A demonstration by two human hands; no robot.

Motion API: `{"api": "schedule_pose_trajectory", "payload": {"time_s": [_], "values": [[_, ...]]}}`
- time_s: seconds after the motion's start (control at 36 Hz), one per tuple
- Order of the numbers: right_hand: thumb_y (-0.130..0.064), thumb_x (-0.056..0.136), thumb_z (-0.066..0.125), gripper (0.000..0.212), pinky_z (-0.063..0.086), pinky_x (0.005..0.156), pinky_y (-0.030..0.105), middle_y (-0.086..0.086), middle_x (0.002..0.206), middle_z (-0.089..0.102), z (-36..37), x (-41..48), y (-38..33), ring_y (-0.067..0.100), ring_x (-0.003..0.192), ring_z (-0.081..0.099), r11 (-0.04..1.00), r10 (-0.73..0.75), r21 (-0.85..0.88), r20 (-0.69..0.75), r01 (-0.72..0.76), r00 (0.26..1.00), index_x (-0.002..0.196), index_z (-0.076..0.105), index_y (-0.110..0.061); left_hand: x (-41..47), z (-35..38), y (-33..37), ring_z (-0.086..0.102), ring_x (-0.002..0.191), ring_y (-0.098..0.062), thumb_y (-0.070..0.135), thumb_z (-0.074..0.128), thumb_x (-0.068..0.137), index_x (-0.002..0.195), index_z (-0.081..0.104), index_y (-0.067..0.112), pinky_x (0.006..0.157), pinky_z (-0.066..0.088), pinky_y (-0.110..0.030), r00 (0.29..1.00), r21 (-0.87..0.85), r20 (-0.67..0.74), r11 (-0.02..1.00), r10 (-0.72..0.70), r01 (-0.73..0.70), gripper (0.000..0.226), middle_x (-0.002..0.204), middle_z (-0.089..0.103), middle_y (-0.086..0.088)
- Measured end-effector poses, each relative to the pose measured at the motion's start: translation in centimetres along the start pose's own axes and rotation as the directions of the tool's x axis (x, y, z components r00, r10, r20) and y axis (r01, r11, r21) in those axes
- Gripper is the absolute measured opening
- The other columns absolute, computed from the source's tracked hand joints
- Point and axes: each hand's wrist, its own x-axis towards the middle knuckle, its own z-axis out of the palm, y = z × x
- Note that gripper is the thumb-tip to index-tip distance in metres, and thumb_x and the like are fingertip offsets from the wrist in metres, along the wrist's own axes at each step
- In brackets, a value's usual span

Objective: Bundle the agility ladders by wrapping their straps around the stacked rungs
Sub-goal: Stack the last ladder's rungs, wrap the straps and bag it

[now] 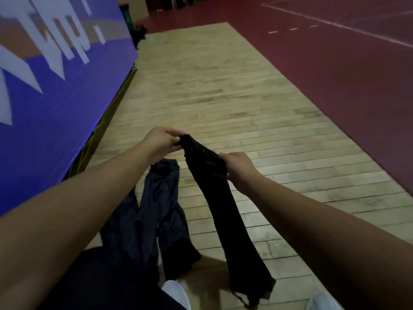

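One bag [225, 211] gripped, left hand [161, 142], right hand [240, 168], dark cloth [161, 202] below, banner [55, 97]

The left hand [162, 142] and right hand [239, 168] grip the top of a long black cloth [225, 211] hanging toward the wooden floor [212, 86]. A crumpled dark cloth [161, 209] lies beside it, near a blue banner [55, 108].
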Motion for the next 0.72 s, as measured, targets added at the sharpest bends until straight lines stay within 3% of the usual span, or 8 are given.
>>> {"api": "schedule_pose_trajectory", "payload": {"time_s": [0.06,0.11,0.19,0.31,0.42,0.58,0.67,0.72], "values": [[-0.003,0.097,0.057,0.006,0.059,0.080,0.039,0.012,0.084,0.058,1.2,2.0,1.0,0.025,0.079,0.064,0.999,-0.030,-0.018,-0.019,0.030,0.999,0.091,0.057,-0.001,1.8,-1.3,-1.2,0.060,0.119,-0.035,-0.015,0.043,0.098,0.115,0.060,-0.008,0.092,0.054,-0.034,0.999,-0.081,0.019,0.996,-0.039,0.040,0.025,0.118,0.061,-0.023],[-0.013,0.094,0.064,0.030,0.055,0.079,0.038,0.012,0.095,0.057,1.6,4.4,3.1,0.025,0.084,0.063,0.975,-0.042,-0.219,-0.022,0.036,0.999,0.118,0.051,0.000,3.8,-2.8,-2.8,0.062,0.118,-0.031,-0.007,0.049,0.099,0.129,0.055,-0.005,0.098,0.053,-0.038,0.992,-0.145,0.097,0.985,-0.084,0.098,0.030,0.130,0.060,-0.021],[-0.035,0.088,0.072,0.063,0.048,0.079,0.036,0.017,0.118,0.058,1.1,7.3,8.5,0.033,0.104,0.062,0.667,0.019,-0.745,0.026,0.007,0.999,0.134,0.043,-0.002,6.4,-4.7,-5.8,0.059,0.123,-0.022,0.007,0.057,0.099,0.137,0.049,0.008,0.101,0.051,-0.045,0.956,-0.129,0.255,0.974,-0.148,0.185,0.039,0.137,0.059,-0.006],[-0.043,0.089,0.070,0.055,0.047,0.080,0.031,0.014,0.126,0.059,0.0,8.4,18.1,0.029,0.106,0.060,0.378,0.329,-0.917,0.004,-0.127,0.944,0.125,0.047,-0.009,9.0,-6.9,-10.6,0.066,0.117,-0.027,0.011,0.053,0.102,0.135,0.050,0.009,0.097,0.053,-0.046,0.940,-0.083,0.266,0.967,-0.212,0.241,0.033,0.128,0.067,-0.012],[-0.050,0.089,0.067,0.077,0.046,0.105,0.045,0.014,0.145,0.045,0.1,10.0,26.1,0.033,0.128,0.050,0.223,0.373,-0.958,-0.087,-0.180,0.924,0.147,0.032,-0.013,10.9,-9.5,-17.7,0.071,0.095,-0.029,0.008,0.049,0.104,0.124,0.054,0.002,0.085,0.056,-0.040,0.930,0.089,0.042,0.928,-0.366,0.362,0.022,0.106,0.072,-0.020],[-0.033,0.099,0.053,0.054,0.044,0.106,0.041,0.015,0.143,0.037,-0.4,10.3,31.0,0.032,0.128,0.044,-0.109,0.181,-0.994,-0.036,-0.016,0.983,0.144,0.030,-0.013,9.8,-14.8,-29.2,0.055,0.074,-0.023,0.011,0.050,0.100,0.081,0.054,0.010,0.064,0.040,-0.031,0.870,0.395,-0.259,0.776,-0.419,0.491,0.019,0.089,0.059,-0.015],[-0.025,0.101,0.048,0.055,0.049,0.096,0.035,0.016,0.134,0.039,-1.0,11.4,31.7,0.029,0.113,0.051,-0.143,0.112,-0.989,-0.049,-0.032,0.993,0.148,0.023,-0.009,7.9,-17.1,-32.8,0.058,0.082,-0.028,0.020,0.056,0.097,0.101,0.056,0.005,0.064,0.040,-0.032,0.815,0.509,-0.448,0.644,-0.368,0.571,0.015,0.097,0.061,-0.015],[-0.024,0.102,0.047,0.051,0.049,0.088,0.032,0.014,0.129,0.044,-1.1,12.5,31.9,0.027,0.107,0.055,-0.187,0.074,-0.982,-0.036,-0.022,0.997,0.146,0.025,-0.008,7.0,-18.3,-34.8,0.056,0.105,-0.039,0.022,0.059,0.094,0.118,0.054,-0.003,0.081,0.045,-0.039,0.764,0.525,-0.572,0.581,-0.300,0.621,0.035,0.117,0.058,-0.026]]}}
